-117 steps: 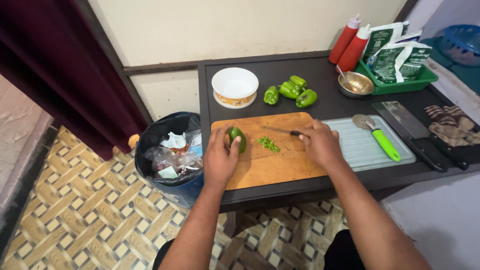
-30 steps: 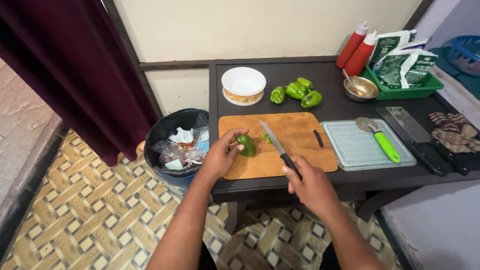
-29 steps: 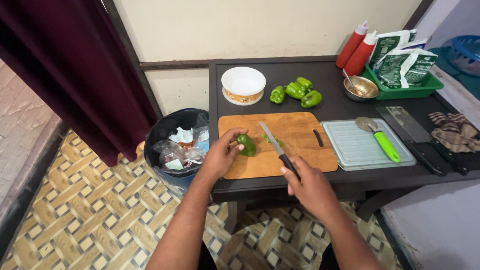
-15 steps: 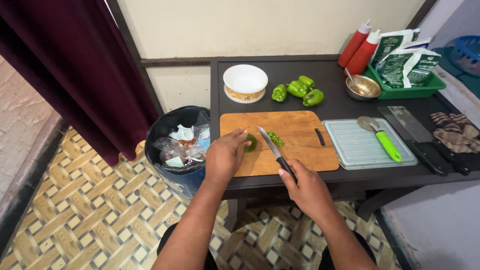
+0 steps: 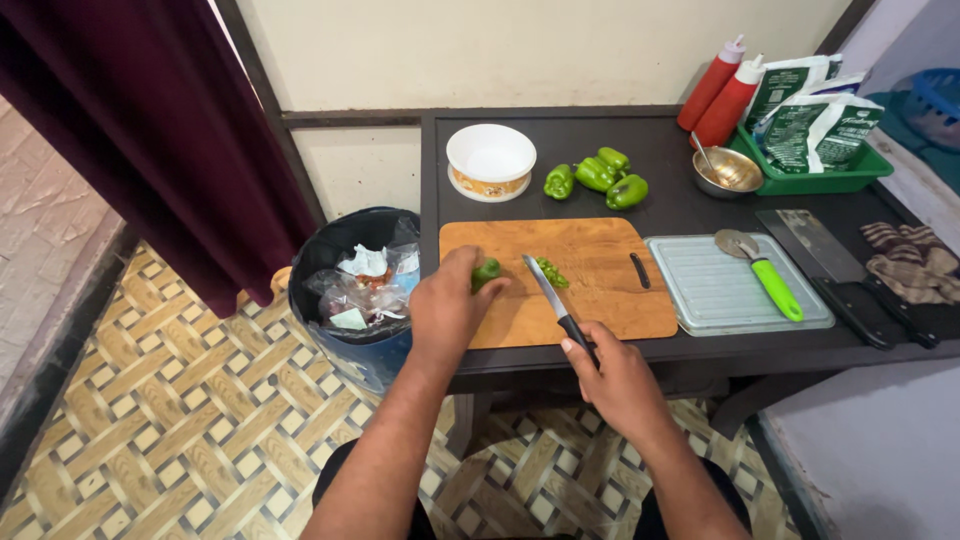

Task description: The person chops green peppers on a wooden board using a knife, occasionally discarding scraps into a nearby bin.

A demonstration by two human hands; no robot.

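As seen from the head camera, the only view, the person stands at the near edge of a dark desk with both hands over a wooden cutting board.

Left hand: the grip is curled shut around a small green pepper, which rests on the left part of the board. The fingers cover most of the pepper; only its right end shows.

Right hand: the grip is closed round the black handle of a knife. The hand sits at the near desk edge, off the board. The blade points up and to the left, its tip just beside the held pepper. Whether the blade touches the board cannot be told.

A small pile of cut green pieces lies on the board just right of the blade tip.

Edges and open room:
- The right half of the board is bare wood.
- A ribbed tray lies close against the board's right edge and carries a green-handled cutter.
- A white bowl and four whole peppers sit behind the board, apart from it.
- A lined waste bin stands on the floor by the desk's left edge, below the left hand.
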